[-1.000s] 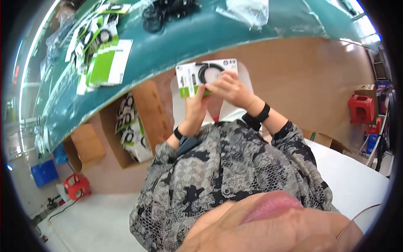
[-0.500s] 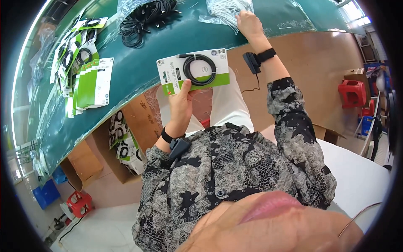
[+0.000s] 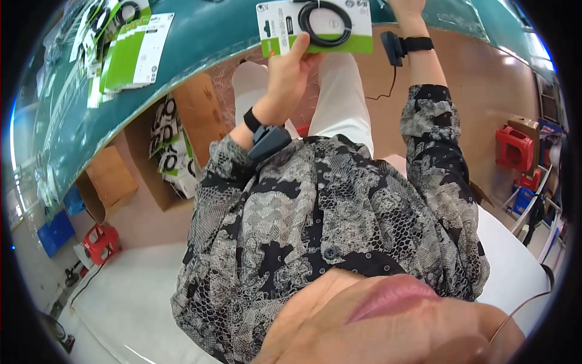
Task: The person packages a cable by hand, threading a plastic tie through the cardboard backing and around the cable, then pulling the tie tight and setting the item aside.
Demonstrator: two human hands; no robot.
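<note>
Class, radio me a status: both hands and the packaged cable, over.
Left hand grips cable card by its lower edge. Right hand up at green table, mostly out of frame. Nothing blocking.

One head-worn fisheye view, looking steeply down the wearer's own front

The single camera sits on the person's head and faces down and forward. The patterned shirt (image 3: 339, 224) fills the centre at very close range. The green table (image 3: 200, 36) curves across the top rim, farther off, and the left hand (image 3: 288, 76) rises toward it. The floor (image 3: 139, 303) lies below left. Straight edges bow near the black circular border, and no second view shares the scene
</note>
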